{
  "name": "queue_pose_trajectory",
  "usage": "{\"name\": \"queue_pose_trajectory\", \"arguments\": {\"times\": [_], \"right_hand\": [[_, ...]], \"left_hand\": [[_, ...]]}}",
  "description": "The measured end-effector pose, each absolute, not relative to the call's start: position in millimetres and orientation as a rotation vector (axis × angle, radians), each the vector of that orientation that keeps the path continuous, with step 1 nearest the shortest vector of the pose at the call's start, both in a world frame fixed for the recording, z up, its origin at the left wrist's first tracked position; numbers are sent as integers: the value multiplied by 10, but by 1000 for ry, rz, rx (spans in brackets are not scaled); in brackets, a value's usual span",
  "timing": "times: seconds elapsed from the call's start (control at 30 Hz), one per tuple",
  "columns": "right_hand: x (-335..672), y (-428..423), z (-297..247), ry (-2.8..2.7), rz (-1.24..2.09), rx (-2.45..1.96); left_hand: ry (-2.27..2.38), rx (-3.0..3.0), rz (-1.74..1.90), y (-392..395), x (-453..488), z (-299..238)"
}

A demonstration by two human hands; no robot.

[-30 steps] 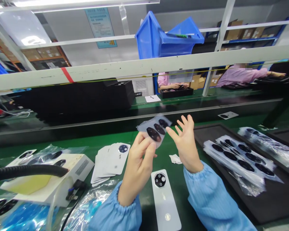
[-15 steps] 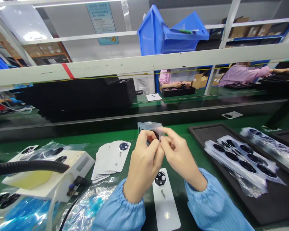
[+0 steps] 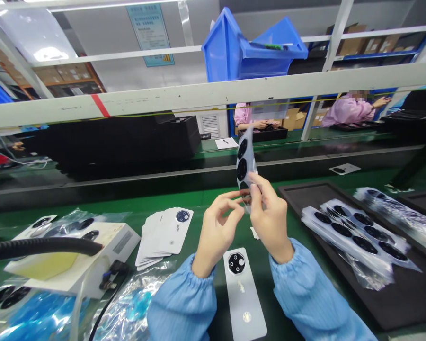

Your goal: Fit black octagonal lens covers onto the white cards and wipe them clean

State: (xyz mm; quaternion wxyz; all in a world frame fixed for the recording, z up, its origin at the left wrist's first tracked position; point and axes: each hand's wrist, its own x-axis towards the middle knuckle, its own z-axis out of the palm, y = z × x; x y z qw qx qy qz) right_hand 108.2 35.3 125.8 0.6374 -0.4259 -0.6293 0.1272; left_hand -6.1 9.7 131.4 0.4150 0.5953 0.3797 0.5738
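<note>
My right hand (image 3: 269, 215) pinches a clear plastic strip with black round camera-lens pieces (image 3: 242, 169), held upright above the bench. My left hand (image 3: 218, 229) is at the strip's lower end, its thumb and index tips close together in a pinch; what lies between them, if anything, I cannot make out. Below and between my hands lies a pale phone back cover (image 3: 246, 296), with a black round camera area at its far end. A small white scrap (image 3: 254, 233) shows beside my right hand.
Fanned pale covers (image 3: 161, 237) lie to the left, near a white box-like device (image 3: 106, 251) with a black hose (image 3: 42, 246). At right, a dark tray (image 3: 408, 298) holds more lens strips (image 3: 355, 232). A rail (image 3: 170, 97) crosses ahead; people in pink sit beyond.
My right hand has raised the lens strip upright and it now shows clearly. My hands, pressed together before, have drawn slightly apart. A white scrap now shows beside my right hand.
</note>
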Motion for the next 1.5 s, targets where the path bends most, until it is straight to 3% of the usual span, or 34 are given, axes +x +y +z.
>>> {"name": "queue_pose_trajectory", "arguments": {"times": [0.1, 0.2, 0.5, 0.63, 0.77, 0.9, 1.17, 1.5], "right_hand": [[1140, 350, 1235, -1785, 101, -944], [1134, 301, 1250, -1958, 119, -832], [1239, 278, 1443, -1165, 1018, -690], [1430, 347, 1480, -1391, 1167, -790], [1519, 393, 1489, -1549, 1333, -781], [1433, 383, 1471, -1432, 1346, -614], [1376, 391, 1445, -1386, 1271, -672], [1385, 373, 1473, -1571, 1393, -659]], "left_hand": [[887, 1375, 1413, 95, -106, 1324], [914, 1338, 1451, 130, -147, 1322], [701, 1118, 1452, 132, -297, 1472], [765, 1014, 1714, 165, -369, 1477], [834, 1219, 1560, 166, -459, 1470], [857, 1417, 1366, 112, -461, 1488], [1089, 1389, 1771, 130, -500, 1485], [1114, 1432, 1737, 150, -559, 1494]]}}
